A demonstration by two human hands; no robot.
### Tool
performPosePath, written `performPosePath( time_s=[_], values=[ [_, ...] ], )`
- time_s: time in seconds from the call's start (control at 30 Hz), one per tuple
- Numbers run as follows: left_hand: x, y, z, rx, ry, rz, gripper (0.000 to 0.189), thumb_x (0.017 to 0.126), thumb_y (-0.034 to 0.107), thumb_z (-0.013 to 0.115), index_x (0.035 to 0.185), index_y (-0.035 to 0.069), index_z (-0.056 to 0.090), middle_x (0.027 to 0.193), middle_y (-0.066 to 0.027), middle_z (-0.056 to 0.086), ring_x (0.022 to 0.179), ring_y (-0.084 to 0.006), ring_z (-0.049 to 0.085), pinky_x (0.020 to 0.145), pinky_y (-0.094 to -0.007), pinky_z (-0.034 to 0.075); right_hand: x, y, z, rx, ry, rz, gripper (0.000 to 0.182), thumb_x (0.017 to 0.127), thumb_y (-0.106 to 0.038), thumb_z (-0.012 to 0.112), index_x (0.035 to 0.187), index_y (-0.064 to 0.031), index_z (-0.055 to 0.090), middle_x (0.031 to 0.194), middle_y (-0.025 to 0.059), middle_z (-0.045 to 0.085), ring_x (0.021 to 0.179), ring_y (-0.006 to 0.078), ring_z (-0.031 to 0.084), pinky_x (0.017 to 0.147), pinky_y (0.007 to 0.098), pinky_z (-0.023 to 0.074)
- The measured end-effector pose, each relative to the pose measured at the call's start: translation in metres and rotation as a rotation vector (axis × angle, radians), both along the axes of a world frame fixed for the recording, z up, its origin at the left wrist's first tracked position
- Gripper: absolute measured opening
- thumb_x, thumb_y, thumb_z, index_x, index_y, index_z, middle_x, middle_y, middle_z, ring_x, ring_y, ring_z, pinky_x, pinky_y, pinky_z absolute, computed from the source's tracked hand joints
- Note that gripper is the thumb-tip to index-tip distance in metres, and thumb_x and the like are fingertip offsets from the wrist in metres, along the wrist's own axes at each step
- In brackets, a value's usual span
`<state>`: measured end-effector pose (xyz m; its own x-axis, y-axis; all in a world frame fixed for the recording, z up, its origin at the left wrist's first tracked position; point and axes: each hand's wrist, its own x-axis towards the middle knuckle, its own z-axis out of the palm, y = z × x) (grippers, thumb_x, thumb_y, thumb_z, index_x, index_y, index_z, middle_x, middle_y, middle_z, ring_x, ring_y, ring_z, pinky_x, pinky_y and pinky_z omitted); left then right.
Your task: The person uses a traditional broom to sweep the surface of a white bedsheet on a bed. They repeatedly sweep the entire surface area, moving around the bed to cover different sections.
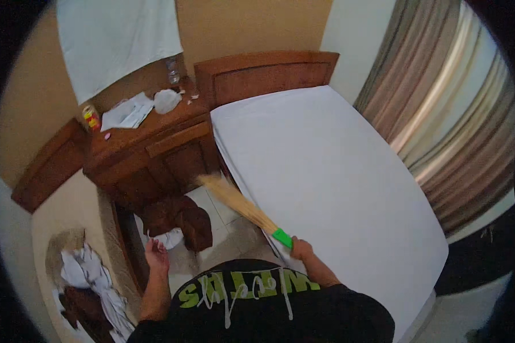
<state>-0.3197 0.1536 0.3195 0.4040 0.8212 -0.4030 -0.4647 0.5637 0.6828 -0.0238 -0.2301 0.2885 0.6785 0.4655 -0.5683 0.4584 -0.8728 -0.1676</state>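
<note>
My right hand (302,249) is closed around the green handle of a straw hand broom (244,208). The broom points away from me to the left, over the near-left edge of a bed with a white sheet (326,163). Its bristle end is blurred and reaches towards the wooden cabinet. On the left, my left hand (157,254) is raised with its fingers loosely curled and apart, holding nothing that I can make out. Just beyond it, brown cloth (189,221) and a piece of white cloth (171,238) lie on the tiled floor.
A wooden cabinet (124,173) between the beds bears papers (131,113), a white plastic bag (167,101), a yellow-and-red can (91,118) and a clear bottle (173,70). Crumpled white cloth (86,270) lies on the left bed. Curtains (446,107) hang at the right.
</note>
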Motion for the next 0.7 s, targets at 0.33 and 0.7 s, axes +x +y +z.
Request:
performPosePath(
  time_s=[0.33, 0.7],
  values=[
    [0.058, 0.063, 0.011, -0.027, -0.068, -0.099, 0.012, 0.078, 0.023, 0.051, 0.082, 0.012, 0.051, 0.073, 0.0008, 0.051, 0.065, -0.0107, 0.048, 0.055, -0.0216, 0.041, 0.067, -0.074, -0.069, 0.029, -0.320, -0.795, 0.042, 0.067, -0.023, 0.053, 0.101, -0.0003, 0.043, 0.090, 0.0173, 0.055, 0.081, 0.0297, 0.055, 0.068, 0.0397, 0.0442],
    [0.184, 0.162, 0.054, 0.015, 0.096, -0.148, 0.016, 0.078, 0.026, 0.052, 0.083, 0.011, 0.052, 0.078, 0.0011, 0.052, 0.072, -0.0127, 0.048, 0.062, -0.0255, 0.041, 0.173, 0.135, -0.020, 0.148, 0.028, -0.440, 0.045, 0.064, -0.011, 0.053, 0.105, 0.0012, 0.038, 0.091, 0.0175, 0.054, 0.090, 0.0311, 0.051, 0.075, 0.0397, 0.0424]
  ],
)
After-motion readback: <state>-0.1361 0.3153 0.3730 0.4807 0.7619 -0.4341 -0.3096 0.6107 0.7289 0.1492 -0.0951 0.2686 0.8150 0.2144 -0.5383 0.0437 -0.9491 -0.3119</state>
